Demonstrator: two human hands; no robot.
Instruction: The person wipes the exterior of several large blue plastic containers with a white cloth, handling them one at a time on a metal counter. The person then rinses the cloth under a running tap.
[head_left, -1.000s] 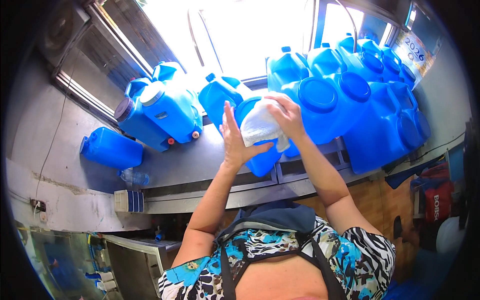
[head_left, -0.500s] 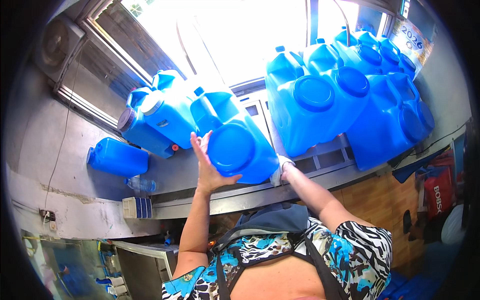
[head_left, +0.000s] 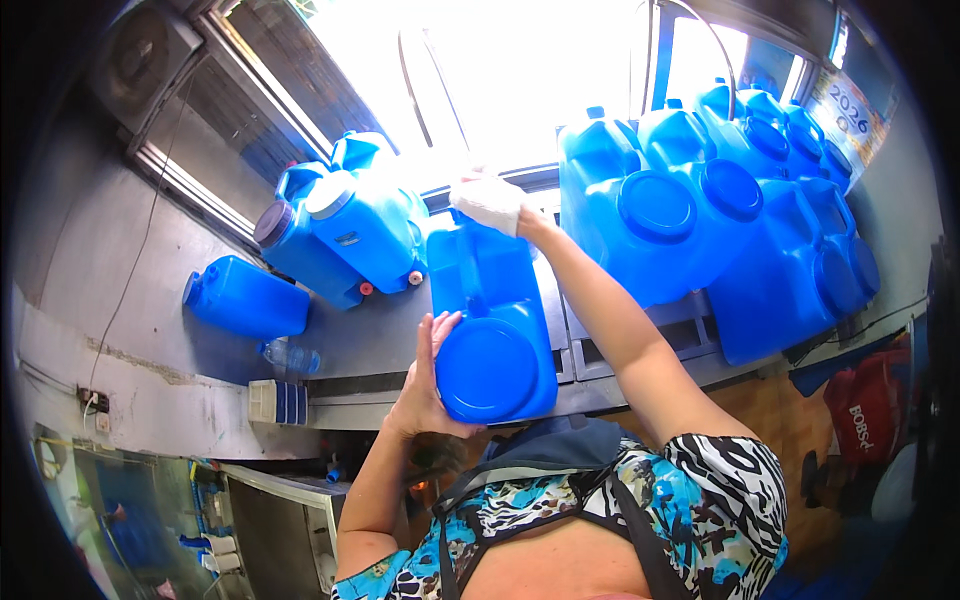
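A blue plastic water jug [head_left: 487,368] with a large round lid stands at the front edge of the metal counter [head_left: 385,335], close to my body. My left hand [head_left: 424,388] grips its near left side by the lid, thumb and fingers spread around the edge. At the jug's far top end, my right hand [head_left: 528,218] presses a white cloth [head_left: 486,200] over the spout area. The cloth hides most of my right fingers and the jug's small cap.
Several blue jugs [head_left: 655,215] crowd the counter on the right. On the left stand two more, one with a white lid [head_left: 330,195]. Another jug [head_left: 250,297] lies near the wall beside a clear bottle [head_left: 290,357] and a small white-and-blue crate [head_left: 276,402].
My right hand has moved the cloth from the jug's lower right side up to its far top end. The jug has been turned straighter and drawn nearer to me, my left hand staying on it.
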